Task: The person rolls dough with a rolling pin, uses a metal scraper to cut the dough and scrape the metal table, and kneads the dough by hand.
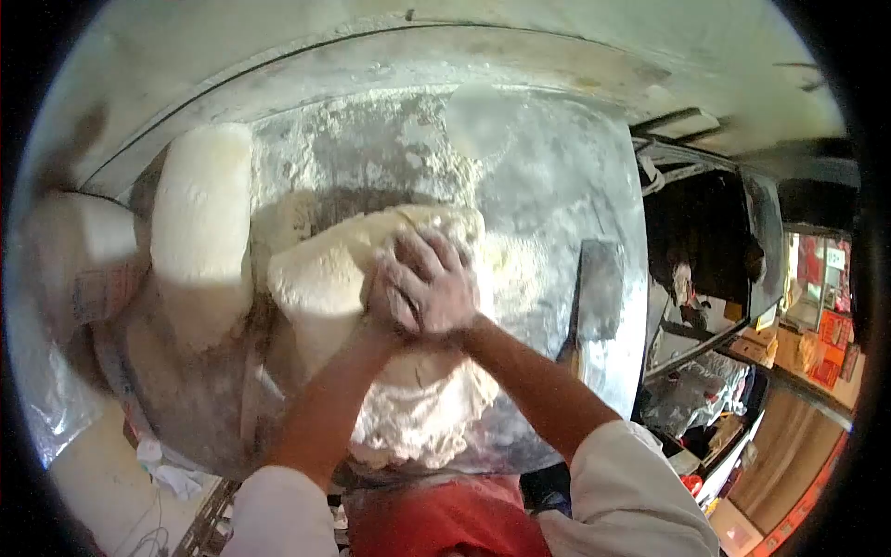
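Note:
A large pale piece of dough (pixel 320 269) lies on the floured metal worktop (pixel 557 200) in front of me. My right hand (pixel 434 278) lies on top of my left hand (pixel 394 302), its floury fingers bent over it. Together they press down on the dough, both arms stretched out. The left hand's fingers are mostly hidden under the right. Closer to my body, a rough, torn-looking part of the dough (pixel 432 418) spreads toward the worktop's near edge.
A long smooth block of dough (pixel 200 213) stands left, beside a white sack (pixel 93 255). On the right lies a broad flat blade (pixel 599 288) with a handle. Loose flour (pixel 353 139) covers the back. Shelves with boxes (pixel 756 343) stand beyond the right edge.

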